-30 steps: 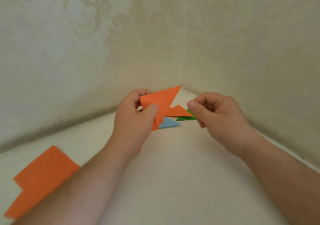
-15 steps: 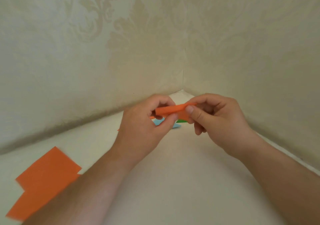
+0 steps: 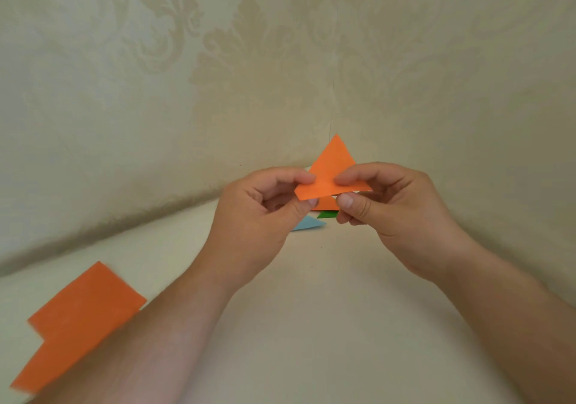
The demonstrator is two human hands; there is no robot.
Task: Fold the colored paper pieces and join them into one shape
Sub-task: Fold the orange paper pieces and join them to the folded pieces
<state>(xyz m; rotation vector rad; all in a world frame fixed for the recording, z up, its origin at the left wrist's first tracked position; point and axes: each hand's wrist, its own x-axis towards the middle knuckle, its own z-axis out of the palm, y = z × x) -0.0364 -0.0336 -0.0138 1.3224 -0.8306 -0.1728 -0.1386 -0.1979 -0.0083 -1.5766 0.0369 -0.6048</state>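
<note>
Both hands pinch the folded orange piece (image 3: 332, 173) between thumb and forefinger: left hand (image 3: 261, 213) at its left end, right hand (image 3: 389, 204) at its right. It is held in the air above the table (image 3: 311, 310) (point up), with blue (image 3: 307, 224) and green (image 3: 328, 214) pieces lying just below it.

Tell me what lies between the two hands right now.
In the head view, the folded orange piece spans the gap, pinched by left hand and right hand.

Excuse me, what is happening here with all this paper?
A person is folding paper. Both hands, the left hand and the right hand, pinch one orange folded piece in the air, its point up. Behind it, on the pale surface, lie orange, green and blue pieces, not yet joined. Flat orange sheets wait at the lower left.
</note>
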